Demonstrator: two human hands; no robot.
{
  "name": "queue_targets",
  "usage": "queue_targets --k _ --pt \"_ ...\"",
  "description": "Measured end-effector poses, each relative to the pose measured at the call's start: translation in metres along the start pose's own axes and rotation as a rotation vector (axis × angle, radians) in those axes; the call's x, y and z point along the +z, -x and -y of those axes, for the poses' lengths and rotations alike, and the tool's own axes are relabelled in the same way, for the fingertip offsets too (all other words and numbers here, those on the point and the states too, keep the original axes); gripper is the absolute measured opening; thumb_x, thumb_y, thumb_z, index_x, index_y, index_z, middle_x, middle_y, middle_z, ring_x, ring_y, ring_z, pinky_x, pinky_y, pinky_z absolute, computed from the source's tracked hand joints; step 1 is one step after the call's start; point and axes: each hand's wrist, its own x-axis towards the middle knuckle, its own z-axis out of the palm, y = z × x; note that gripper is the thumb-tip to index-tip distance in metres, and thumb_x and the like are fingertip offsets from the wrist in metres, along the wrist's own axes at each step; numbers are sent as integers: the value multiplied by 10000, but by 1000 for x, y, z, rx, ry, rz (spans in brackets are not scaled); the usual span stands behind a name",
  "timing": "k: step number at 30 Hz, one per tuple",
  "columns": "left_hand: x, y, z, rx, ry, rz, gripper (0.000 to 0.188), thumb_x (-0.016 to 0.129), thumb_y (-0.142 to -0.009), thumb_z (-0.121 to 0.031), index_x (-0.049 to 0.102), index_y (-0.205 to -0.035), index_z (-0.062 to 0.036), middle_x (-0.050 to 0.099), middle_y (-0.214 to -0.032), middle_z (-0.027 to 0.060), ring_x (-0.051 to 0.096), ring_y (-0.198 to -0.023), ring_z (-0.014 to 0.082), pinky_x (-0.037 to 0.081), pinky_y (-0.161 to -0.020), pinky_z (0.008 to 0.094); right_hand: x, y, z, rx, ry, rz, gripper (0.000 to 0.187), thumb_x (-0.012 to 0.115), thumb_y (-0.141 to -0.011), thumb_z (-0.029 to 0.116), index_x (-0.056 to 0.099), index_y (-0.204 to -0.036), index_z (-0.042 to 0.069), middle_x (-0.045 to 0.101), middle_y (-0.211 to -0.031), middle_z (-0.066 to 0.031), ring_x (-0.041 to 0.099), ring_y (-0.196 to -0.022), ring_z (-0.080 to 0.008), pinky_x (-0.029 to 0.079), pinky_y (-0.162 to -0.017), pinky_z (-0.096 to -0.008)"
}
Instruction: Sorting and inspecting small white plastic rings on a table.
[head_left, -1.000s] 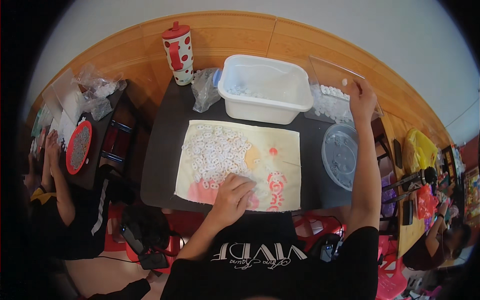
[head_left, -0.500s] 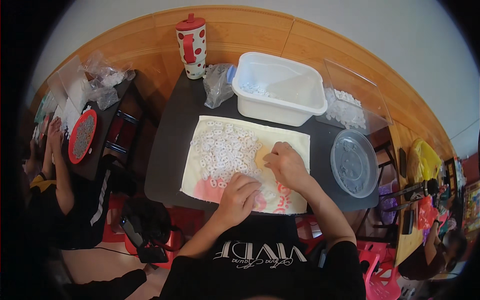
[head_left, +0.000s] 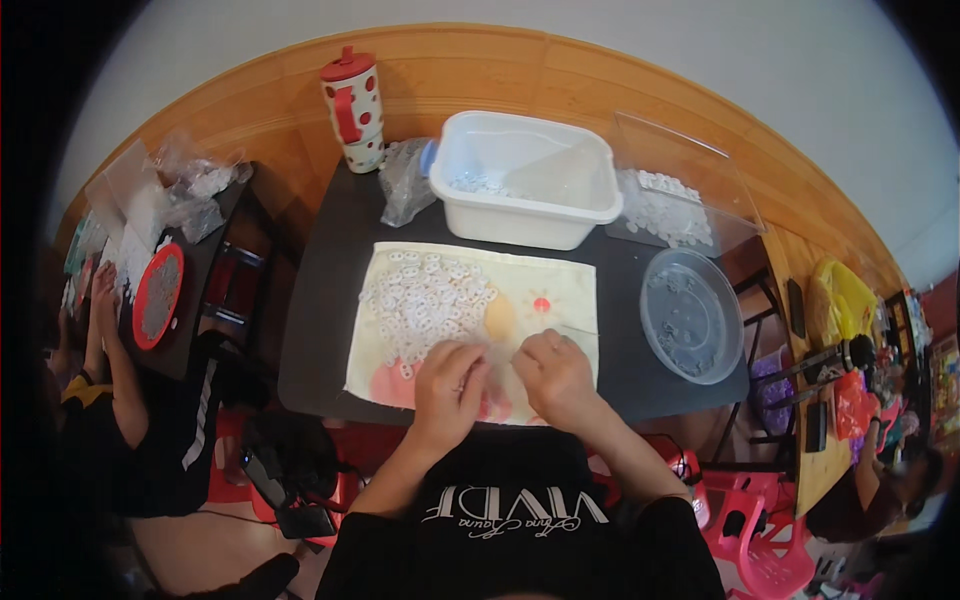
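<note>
My left hand (head_left: 448, 392) is over the near edge of a pale yellow printed cloth (head_left: 565, 285), its fingers closed in a pinch. What they hold is too small to make out. My right hand (head_left: 556, 376) is beside it to the right, fingers curled together. A thin, pale line (head_left: 578, 331) sticks out past its knuckles over the cloth; I cannot tell what it is. On the left half of the cloth, just beyond my left hand, lies a pile of small white plastic pieces (head_left: 425, 300) with paired holes.
Behind the cloth stands a white tub (head_left: 530, 218) with small pieces inside. Around it are a spotted tumbler (head_left: 352, 115), a clear plastic bag (head_left: 405, 180), a clear box (head_left: 670, 215) of white pieces and a round clear container (head_left: 692, 318). People work at both sides.
My right hand has drawn back from the cloth's middle toward me. My left hand has lowered slightly and turned more upright. The whole view has shifted a little.
</note>
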Motion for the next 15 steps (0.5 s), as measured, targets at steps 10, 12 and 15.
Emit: queue_targets --k 10,12,15 --pt "19 -1 -3 -151 228 67 157 640 -892 43 695 -1039 42 660 -849 79 601 -692 129 472 -612 239 -8 10 7 -20 -3 -99 204 612 -676 90 581 -862 12 518 -849 -113 530 -736 -281 449 -657 -377" --pt "18 -2 -1 -330 435 124 150 647 -892 45 701 -1032 38 668 -833 64 600 -678 110 472 -597 227 -11 12 7 -47 -30 -171 207 619 -671 87 586 -858 5 526 -855 -114 531 -725 -281 453 -644 -376" --pt "19 0 6 -512 686 199 132 666 -880 52 711 -1003 28 674 -790 47 601 -648 89 473 -570 213 -12 18 5 -44 -69 -173 205 630 -695 86 598 -885 17 521 -854 -105 535 -758 -282 469 -688 -381"
